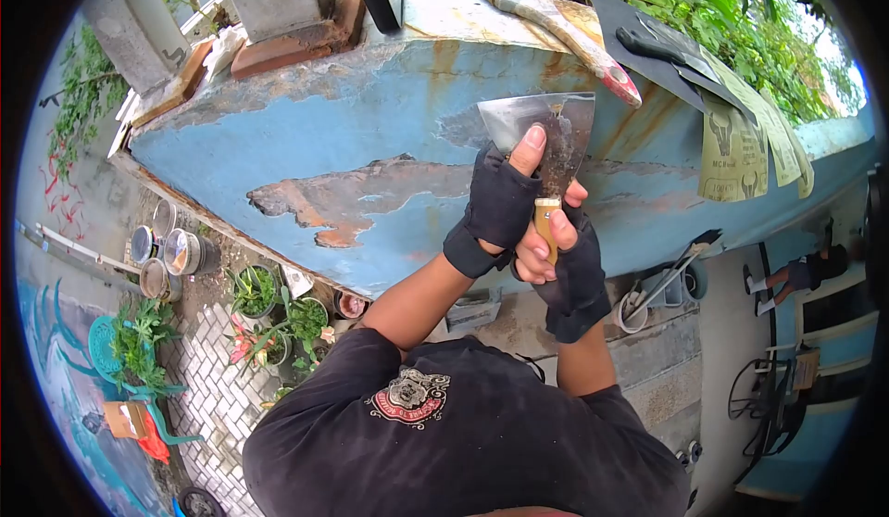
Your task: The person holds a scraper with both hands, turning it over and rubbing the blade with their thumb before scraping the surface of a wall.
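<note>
Pressing the scraper [548, 128] against the blue painted surface [278, 142], both hands grasp it, left hand [500, 207] at the blade, right hand [574, 271] clenched round the handle; brown patches [343, 202] lie bare (most paint, I judge, remains).

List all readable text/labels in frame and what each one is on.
"MCK": sandpaper sheet, under a bull-head logo; rest blurred.
"100": same sheet, lower edge, uncertain.
Shirt emblem: lettering too small to read.
Scraper: no markings seen.
</note>
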Tool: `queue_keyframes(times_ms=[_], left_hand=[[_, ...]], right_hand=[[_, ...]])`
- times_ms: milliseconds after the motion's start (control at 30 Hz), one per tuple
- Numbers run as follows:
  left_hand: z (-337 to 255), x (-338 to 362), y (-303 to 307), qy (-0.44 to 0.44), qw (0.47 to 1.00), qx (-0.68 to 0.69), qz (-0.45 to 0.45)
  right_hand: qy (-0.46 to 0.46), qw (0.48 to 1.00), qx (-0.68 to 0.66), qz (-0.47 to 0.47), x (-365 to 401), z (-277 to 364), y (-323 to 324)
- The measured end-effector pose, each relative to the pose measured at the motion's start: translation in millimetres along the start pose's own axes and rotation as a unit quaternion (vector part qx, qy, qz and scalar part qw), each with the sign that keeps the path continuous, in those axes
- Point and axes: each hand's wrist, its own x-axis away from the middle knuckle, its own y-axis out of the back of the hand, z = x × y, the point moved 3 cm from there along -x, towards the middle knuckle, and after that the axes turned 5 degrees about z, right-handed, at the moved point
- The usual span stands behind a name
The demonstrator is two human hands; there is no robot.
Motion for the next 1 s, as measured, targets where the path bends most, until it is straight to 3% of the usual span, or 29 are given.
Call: queue_keyframes(times_ms=[67,400,1000], left_hand=[[0,2,-1,-0.006,1.000,-0.011,0.015],[3,4,5,0.002,0.999,0.003,0.037],[-4,5,3,-0.040,0.999,0.021,0.007]], right_hand=[[0.022,0.998,0.052,-0.008,2,-2,-2],[0.017,0.997,0.066,0.024,2,-8,1],[0.005,0.998,0.054,0.022,-4,-1,-9]])
